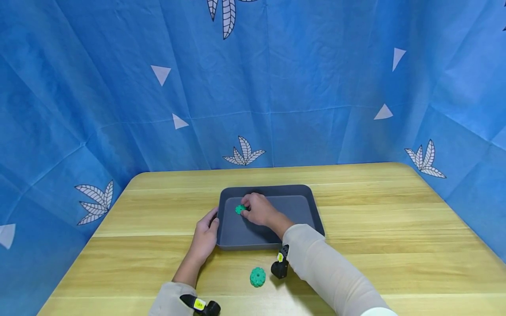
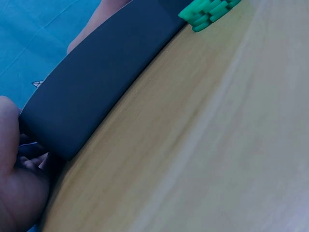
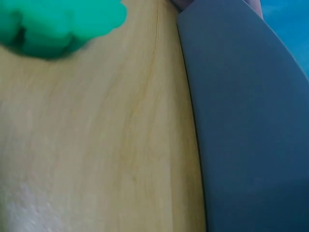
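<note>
A shallow dark grey tray point(image 1: 253, 237) lies on the wooden table. My left hand point(image 1: 206, 237) holds its left side, thumb at the rim and fingers along the outer wall; the left wrist view has this hand point(image 2: 21, 188) at the tray's corner. Reaching over the tray's front wall, my right hand point(image 1: 258, 210) pinches a small green gear-shaped disc point(image 1: 239, 209) inside, toward the left end. A second green gear-shaped piece point(image 1: 258, 277), notched round its edge with a hole in the middle, rests on the table in front. Its side looks layered in the left wrist view.
The light wooden table point(image 1: 395, 245) extends to both sides of the tray. A blue curtain point(image 1: 308, 79) with leaf and triangle prints hangs behind it. Black wrist cameras sit near the table's front, the right one point(image 1: 280, 263) close to the green piece.
</note>
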The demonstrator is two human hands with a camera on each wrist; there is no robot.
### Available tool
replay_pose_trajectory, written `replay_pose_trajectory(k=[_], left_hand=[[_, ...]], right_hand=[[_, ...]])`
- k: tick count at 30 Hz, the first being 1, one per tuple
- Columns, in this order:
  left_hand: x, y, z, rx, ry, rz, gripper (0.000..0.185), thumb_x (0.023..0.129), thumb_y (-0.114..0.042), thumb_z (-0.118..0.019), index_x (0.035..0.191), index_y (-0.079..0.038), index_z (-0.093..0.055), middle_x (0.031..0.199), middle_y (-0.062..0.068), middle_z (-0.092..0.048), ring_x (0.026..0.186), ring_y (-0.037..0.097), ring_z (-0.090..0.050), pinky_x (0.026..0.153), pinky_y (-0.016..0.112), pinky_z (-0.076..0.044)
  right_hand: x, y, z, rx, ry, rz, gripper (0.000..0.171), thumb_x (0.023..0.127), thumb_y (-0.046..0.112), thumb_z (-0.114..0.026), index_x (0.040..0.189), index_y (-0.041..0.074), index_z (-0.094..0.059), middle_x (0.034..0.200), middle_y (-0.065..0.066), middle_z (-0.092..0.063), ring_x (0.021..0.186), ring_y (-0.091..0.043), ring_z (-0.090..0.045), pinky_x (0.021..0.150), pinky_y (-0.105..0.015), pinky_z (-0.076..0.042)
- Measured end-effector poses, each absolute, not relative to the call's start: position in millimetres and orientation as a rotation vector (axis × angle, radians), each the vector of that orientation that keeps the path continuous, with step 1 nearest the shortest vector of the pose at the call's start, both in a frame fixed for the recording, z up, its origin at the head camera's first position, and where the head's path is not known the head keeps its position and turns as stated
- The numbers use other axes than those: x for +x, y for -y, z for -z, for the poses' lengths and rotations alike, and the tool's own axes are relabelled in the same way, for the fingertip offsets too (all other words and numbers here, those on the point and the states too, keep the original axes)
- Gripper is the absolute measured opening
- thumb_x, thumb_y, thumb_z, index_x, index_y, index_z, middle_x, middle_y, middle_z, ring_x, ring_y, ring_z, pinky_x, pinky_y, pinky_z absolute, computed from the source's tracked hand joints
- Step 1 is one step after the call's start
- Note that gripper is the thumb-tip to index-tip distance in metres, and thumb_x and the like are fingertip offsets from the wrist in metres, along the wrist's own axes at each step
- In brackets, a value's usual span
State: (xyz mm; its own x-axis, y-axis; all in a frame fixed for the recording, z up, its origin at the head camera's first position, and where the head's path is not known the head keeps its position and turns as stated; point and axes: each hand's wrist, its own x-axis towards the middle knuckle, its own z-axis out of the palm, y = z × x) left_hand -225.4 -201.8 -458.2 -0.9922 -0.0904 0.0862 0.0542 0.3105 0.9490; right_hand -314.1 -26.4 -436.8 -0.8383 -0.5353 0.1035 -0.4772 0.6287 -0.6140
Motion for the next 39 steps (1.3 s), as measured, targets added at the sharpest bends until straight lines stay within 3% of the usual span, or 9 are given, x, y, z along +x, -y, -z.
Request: replay_pose_trajectory(k=[29, 39], left_hand=[[-226, 201, 459, 0.015, 2.429, 1.701, 0.042, 0.098, -0.010, -0.033, 0.138, 0.002, -0.038, 0.140, 0.018, -0.042, 0.132, 0.031, -0.036, 0.107, 0.046, -0.034], [-226, 201, 458, 0.042, 2.430, 1.777, 0.041, 0.099, -0.013, -0.034, 0.138, -0.003, -0.039, 0.141, 0.013, -0.042, 0.133, 0.025, -0.035, 0.109, 0.042, -0.033]], right_hand=[[-311, 17, 430, -0.876, -2.710, 1.011, 0.027, 0.086, 0.016, -0.064, 0.110, 0.004, -0.062, 0.104, -0.007, -0.065, 0.097, -0.019, -0.061, 0.085, -0.032, -0.052], [-295, 2, 421, -0.969, -2.692, 0.995, 0.028, 0.086, 0.015, -0.064, 0.111, 0.003, -0.062, 0.102, -0.007, -0.061, 0.093, -0.018, -0.059, 0.081, -0.032, -0.052]])
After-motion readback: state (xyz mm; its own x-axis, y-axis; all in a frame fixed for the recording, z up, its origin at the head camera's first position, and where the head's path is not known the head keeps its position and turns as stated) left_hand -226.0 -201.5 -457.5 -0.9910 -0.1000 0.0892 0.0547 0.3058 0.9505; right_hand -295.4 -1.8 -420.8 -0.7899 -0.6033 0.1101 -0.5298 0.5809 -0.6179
